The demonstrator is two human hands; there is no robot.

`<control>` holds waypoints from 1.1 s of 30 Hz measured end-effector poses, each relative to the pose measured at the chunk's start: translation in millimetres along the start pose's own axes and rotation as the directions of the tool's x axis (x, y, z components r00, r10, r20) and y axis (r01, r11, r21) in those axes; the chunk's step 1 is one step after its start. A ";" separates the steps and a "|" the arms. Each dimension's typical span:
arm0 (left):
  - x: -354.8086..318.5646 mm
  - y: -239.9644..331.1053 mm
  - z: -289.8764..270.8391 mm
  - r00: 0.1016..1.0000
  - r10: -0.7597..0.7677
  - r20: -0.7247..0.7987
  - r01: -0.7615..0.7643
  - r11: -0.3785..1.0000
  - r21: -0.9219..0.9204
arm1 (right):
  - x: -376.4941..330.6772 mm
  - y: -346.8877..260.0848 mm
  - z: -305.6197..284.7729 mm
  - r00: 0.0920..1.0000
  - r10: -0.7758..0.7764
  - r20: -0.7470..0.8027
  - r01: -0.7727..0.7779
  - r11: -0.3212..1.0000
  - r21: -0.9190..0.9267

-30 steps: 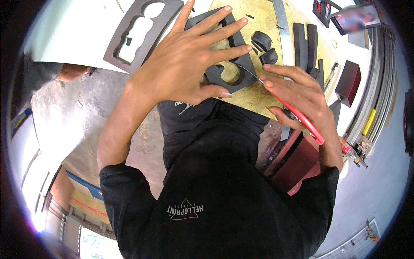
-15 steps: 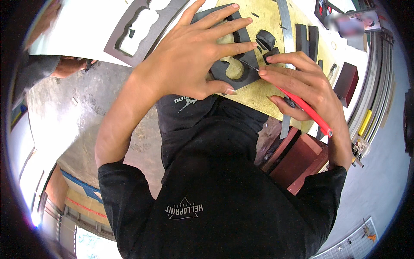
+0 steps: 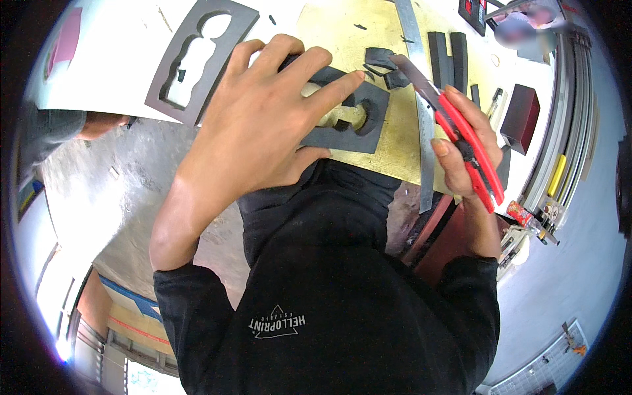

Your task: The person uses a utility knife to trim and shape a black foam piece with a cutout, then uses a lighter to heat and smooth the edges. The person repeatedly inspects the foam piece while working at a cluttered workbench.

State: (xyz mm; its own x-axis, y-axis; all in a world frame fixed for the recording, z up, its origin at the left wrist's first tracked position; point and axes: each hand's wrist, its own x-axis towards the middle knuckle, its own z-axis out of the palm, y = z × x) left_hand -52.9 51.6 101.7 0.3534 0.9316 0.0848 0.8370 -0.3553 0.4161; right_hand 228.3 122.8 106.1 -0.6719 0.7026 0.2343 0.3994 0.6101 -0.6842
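Note:
A dark grey foam block with a cut-out lies on the yellow board. Over its left part is my left hand, gripping it with the thumb at the near edge and the index finger stretched across the top. Inside the opening sits a small dark foam bit. My right hand is closed around a red utility knife, raised right of the block, its blade pointing up and left. Cut foam scraps lie beyond the block.
A metal ruler lies along the board, beside dark foam strips. Another cut-out foam frame rests on the white table at left. A dark red block stands at right. Another person's arm shows at far left.
The knife has lifted off the foam block and swung round in my right hand, blade now upward. My left hand has curled its fingers, and a small foam bit now shows in the opening.

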 end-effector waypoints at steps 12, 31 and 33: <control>2.7 0.7 2.8 0.876 -0.030 -0.480 -0.181 0.904 -0.387 | -19.4 -22.3 75.9 0.884 0.371 -0.286 -0.241 0.883 0.403; -24.2 38.0 85.4 0.676 -0.462 -0.574 0.187 0.861 -0.473 | -62.6 -15.8 82.4 0.874 0.263 -0.409 -0.071 0.902 0.426; -23.1 36.5 85.5 0.697 -0.488 -0.526 0.229 0.846 -0.481 | -69.8 -22.8 86.3 0.833 0.398 -0.385 -0.125 0.812 0.569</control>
State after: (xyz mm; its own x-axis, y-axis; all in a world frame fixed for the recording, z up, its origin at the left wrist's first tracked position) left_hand 5.2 10.6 37.5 -0.3816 0.8625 0.3324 0.5881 -0.0509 0.8072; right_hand 212.3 28.2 45.8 -0.1604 0.9688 0.1889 0.0532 0.1995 -0.9784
